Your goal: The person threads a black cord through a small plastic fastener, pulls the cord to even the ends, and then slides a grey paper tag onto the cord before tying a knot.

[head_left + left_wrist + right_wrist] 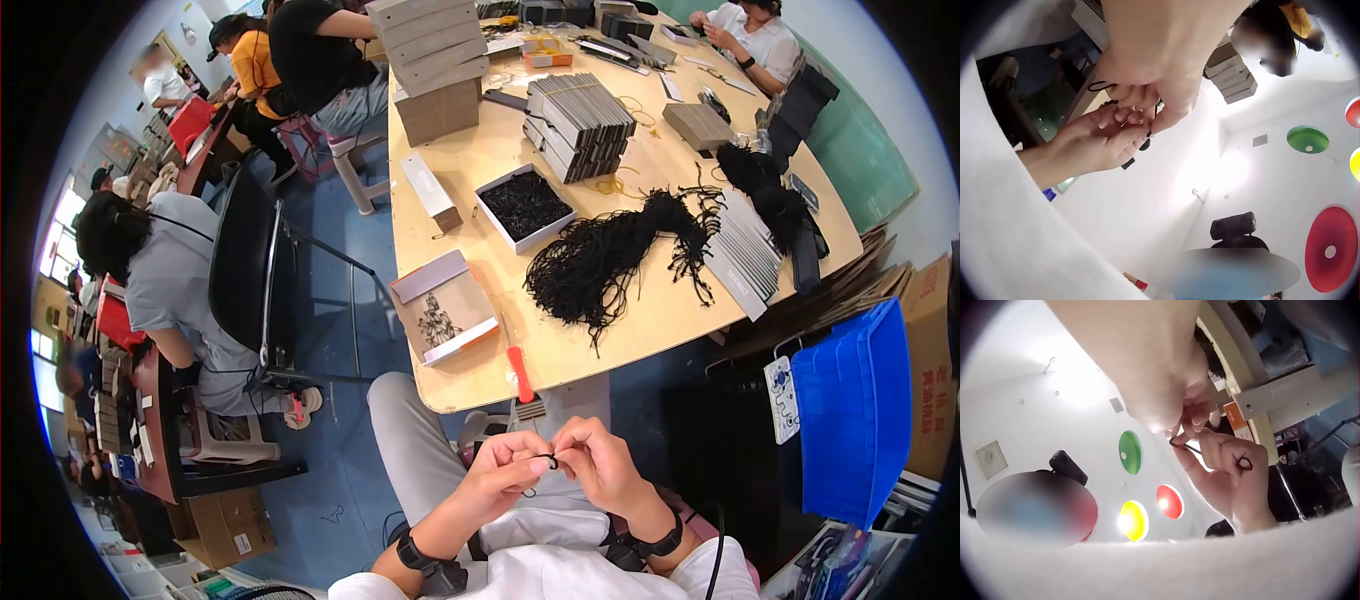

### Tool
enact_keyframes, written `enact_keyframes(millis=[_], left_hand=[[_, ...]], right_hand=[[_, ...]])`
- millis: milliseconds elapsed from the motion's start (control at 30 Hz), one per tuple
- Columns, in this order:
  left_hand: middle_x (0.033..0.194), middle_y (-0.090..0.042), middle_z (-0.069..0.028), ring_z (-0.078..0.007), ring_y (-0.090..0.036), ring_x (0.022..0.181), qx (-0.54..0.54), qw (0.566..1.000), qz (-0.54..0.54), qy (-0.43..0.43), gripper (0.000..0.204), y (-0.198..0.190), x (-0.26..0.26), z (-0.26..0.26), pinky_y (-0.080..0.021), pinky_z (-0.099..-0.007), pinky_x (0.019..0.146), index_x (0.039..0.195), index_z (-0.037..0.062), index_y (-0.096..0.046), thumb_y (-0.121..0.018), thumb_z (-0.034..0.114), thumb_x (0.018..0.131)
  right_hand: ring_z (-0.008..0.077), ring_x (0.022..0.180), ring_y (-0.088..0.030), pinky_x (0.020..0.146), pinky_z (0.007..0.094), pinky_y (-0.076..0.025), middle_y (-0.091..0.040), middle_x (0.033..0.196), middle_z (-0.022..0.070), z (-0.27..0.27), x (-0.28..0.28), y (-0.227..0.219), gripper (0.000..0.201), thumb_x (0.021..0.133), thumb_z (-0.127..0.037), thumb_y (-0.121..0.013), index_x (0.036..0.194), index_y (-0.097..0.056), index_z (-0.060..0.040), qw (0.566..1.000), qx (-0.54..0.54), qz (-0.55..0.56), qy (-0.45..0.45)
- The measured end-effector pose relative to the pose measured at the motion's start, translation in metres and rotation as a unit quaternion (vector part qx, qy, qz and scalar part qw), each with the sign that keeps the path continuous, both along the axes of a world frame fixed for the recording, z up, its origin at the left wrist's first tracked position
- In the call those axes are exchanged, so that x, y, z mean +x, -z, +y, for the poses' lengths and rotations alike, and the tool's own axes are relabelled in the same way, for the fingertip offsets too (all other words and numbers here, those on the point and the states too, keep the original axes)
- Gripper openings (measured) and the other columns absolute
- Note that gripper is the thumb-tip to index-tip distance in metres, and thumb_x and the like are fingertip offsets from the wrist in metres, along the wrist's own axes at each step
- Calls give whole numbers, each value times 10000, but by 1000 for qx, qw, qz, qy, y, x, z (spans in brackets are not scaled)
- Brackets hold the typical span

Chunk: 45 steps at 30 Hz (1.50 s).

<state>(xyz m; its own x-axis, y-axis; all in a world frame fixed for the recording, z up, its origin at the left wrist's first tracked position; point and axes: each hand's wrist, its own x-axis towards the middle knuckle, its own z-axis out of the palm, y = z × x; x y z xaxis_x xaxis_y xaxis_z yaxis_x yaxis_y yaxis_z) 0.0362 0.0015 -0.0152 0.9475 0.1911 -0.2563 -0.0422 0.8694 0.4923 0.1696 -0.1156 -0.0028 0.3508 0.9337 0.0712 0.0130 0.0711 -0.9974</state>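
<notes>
Over my lap, my left hand (505, 472) and right hand (600, 462) meet fingertip to fingertip. Between them both pinch a thin black cord (552, 459). In the left wrist view, a loop of the black cord (1092, 89) sticks out beside the left hand (1154, 62), and the right hand (1094, 144) faces it. From the right wrist, the cord (1194, 449) runs from the pinched fingertips to the left hand (1232, 478), with a small loop against its curled fingers. The right hand's fingers (1194, 409) partly hide the pinched spot.
The table (480, 380) bears an open box with small metal pieces (437, 322), a red-handled tool (519, 372), a box of small black pieces (525, 205), a black cord bundle (600, 260) and stacked grey pieces (575, 125). A blue bin (855, 420) stands right; people sit around.
</notes>
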Motion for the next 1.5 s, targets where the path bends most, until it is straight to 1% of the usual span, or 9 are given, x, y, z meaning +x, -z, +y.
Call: enact_keyframes(millis=[433,700,900,1167,1300,1367,1400,1467,1500], left_hand=[[648,-427,102,17,-324,569,260,954,132,-68,117,-23,-1,1,-253,-164,508,960,-12,-632,-653,33,853],[621,-457,94,21,-327,549,382,898,171,-137,109,-18,9,-11,-255,-152,496,945,-38,-626,-647,11,850],[499,-307,54,-15,-270,462,548,784,198,-213,129,-7,13,-20,-215,-199,431,956,21,-651,-679,53,834],[627,-596,-82,-196,-593,527,776,586,149,-180,192,-17,11,-9,-438,-310,460,911,69,-649,-701,18,733],[594,-555,-73,-177,-531,474,767,595,130,-201,175,-13,10,-9,-397,-287,435,917,62,-646,-694,23,753],[603,-558,-15,-108,-439,444,656,719,207,-99,148,-18,5,-8,-333,-238,422,950,42,-634,-679,47,810],[603,-558,-15,-108,-439,444,656,719,207,-99,148,-16,4,-5,-333,-238,422,950,42,-634,-679,47,810],[666,-565,37,-20,-464,528,292,941,164,-45,113,-9,4,3,-353,-192,451,969,3,-610,-630,42,865],[680,-523,76,-5,-391,508,225,955,194,-7,105,-16,5,8,-281,-193,431,982,-2,-607,-604,50,891]], right_hand=[[296,706,-622,550,345,-494,-604,859,142,3,7,-14,217,800,31,-630,980,-511,6,935,49,-347,51],[244,628,-622,516,305,-478,-614,756,135,9,4,-6,151,782,67,-633,910,-567,22,948,60,-290,114],[264,610,-599,508,333,-472,-583,729,112,12,1,-9,143,785,45,-639,895,-556,6,934,14,-327,140],[255,619,-618,527,316,-481,-586,730,117,9,9,-11,84,825,37,-581,893,-539,7,941,-39,-325,86],[247,630,-621,531,318,-482,-591,741,111,8,11,-12,80,823,27,-580,885,-536,2,940,-54,-334,52],[247,632,-619,528,320,-481,-592,743,107,8,10,-13,87,817,29,-585,881,-534,0,936,-54,-344,51],[251,631,-616,524,323,-478,-592,742,106,9,11,-14,96,808,29,-594,874,-533,-3,932,-49,-355,48],[254,630,-613,519,326,-476,-592,741,105,9,12,-13,105,799,28,-603,868,-531,-7,928,-44,-366,44],[249,638,-608,516,324,-473,-586,748,92,8,12,-12,121,786,20,-603,879,-533,-16,924,-30,-379,40]])
